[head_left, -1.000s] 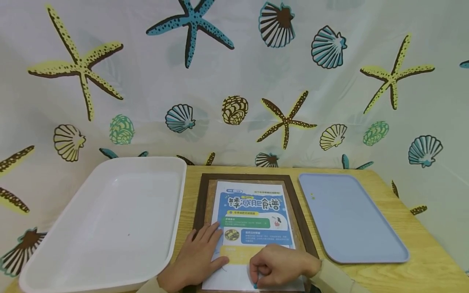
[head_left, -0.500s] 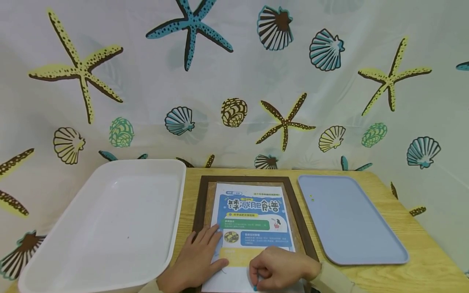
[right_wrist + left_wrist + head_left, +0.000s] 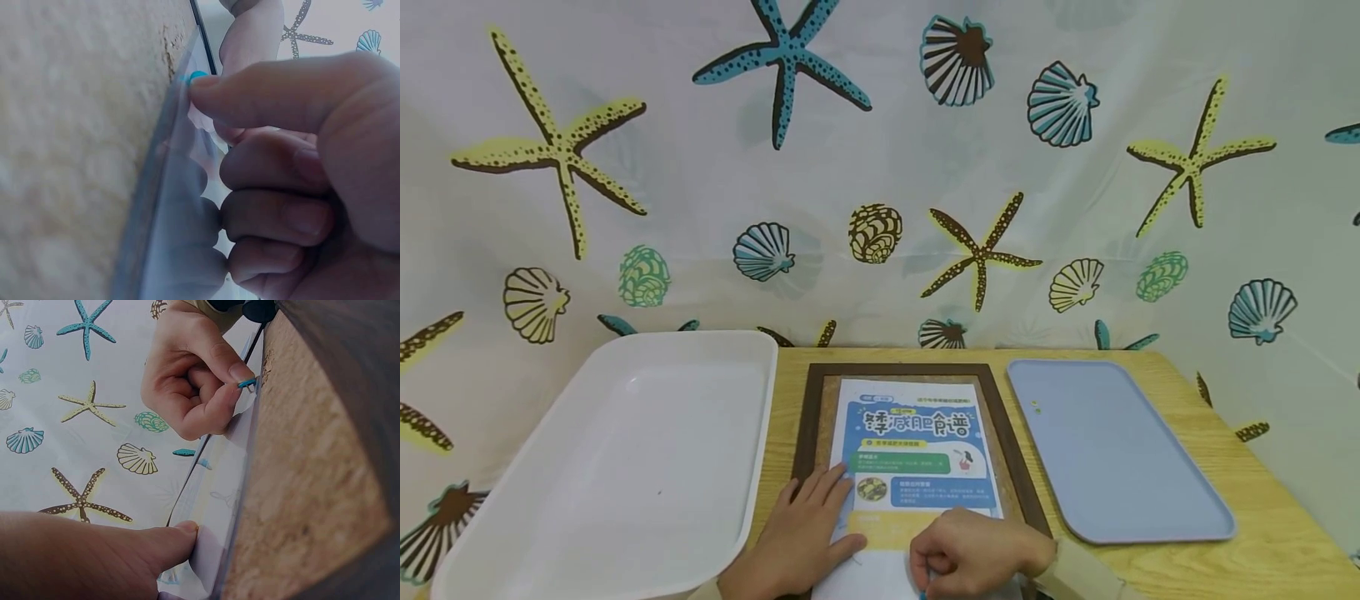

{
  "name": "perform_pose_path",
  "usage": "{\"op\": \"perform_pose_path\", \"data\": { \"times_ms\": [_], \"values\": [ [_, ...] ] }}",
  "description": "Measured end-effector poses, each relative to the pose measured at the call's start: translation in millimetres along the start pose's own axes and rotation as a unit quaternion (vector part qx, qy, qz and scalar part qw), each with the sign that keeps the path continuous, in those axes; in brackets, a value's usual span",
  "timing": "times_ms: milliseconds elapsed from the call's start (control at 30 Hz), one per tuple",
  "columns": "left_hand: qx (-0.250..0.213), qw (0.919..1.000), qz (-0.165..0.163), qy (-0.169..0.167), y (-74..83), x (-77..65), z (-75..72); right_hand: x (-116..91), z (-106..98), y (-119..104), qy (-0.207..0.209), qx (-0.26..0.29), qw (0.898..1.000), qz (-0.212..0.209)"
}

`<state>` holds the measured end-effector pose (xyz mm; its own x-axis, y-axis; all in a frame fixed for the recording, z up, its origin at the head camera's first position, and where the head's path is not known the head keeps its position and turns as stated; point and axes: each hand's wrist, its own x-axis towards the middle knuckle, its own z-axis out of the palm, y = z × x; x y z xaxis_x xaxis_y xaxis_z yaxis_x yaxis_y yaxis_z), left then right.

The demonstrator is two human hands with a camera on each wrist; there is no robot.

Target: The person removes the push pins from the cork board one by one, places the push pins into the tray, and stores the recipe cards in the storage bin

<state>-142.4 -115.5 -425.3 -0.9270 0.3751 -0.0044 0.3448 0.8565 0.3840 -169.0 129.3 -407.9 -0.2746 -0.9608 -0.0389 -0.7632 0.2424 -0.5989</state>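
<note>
A printed poster sheet [image 3: 917, 462] in blue, yellow and white lies on a cork board [image 3: 806, 433] with a dark brown frame, at the lower middle of the head view. My left hand [image 3: 805, 533] rests flat on the sheet's left side, fingers spread and straight. Near the sheet's bottom edge, my right hand [image 3: 970, 550] pinches a small blue push pin [image 3: 247, 382] between thumb and index finger, its other fingers curled in. In the left wrist view, the pin stands right at the edge of the sheet, beside bare cork [image 3: 312, 437].
On the left stands a large white tray [image 3: 752, 467] with high walls. A flat light-blue tray [image 3: 1120, 458] lies to the right, with small yellow-green specks near its left edge. The wooden table [image 3: 1247, 500] backs onto a curtain [image 3: 865, 167] printed with shells and starfish.
The head view has tipped slightly upward, so the scene sits a little lower. Both hands keep their places on the sheet, the right still pinching the push pin.
</note>
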Motion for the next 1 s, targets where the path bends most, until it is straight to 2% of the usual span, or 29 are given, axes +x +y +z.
{"op": "perform_pose_path", "data": {
  "times_ms": [333, 467, 767, 1000],
  "values": [
    [0.000, 1.0000, 0.008, 0.006, -0.8, -0.5, 1.7, -2.6, 1.0, 1.3, -0.015, 0.011, 1.000, 0.014],
    [0.003, 1.0000, 0.003, 0.001, -0.5, -0.6, 0.9, -4.2, 1.4, 1.5, -0.024, 0.035, 0.999, 0.027],
    [0.000, 1.0000, -0.001, 0.002, -0.3, -1.7, 1.9, -5.3, -1.5, -2.0, -0.028, 0.075, 0.996, 0.037],
    [0.000, 1.0000, 0.000, 0.001, -0.3, -1.0, 1.0, -5.2, -2.9, -1.2, -0.022, 0.084, 0.995, 0.051]
  ]
}}
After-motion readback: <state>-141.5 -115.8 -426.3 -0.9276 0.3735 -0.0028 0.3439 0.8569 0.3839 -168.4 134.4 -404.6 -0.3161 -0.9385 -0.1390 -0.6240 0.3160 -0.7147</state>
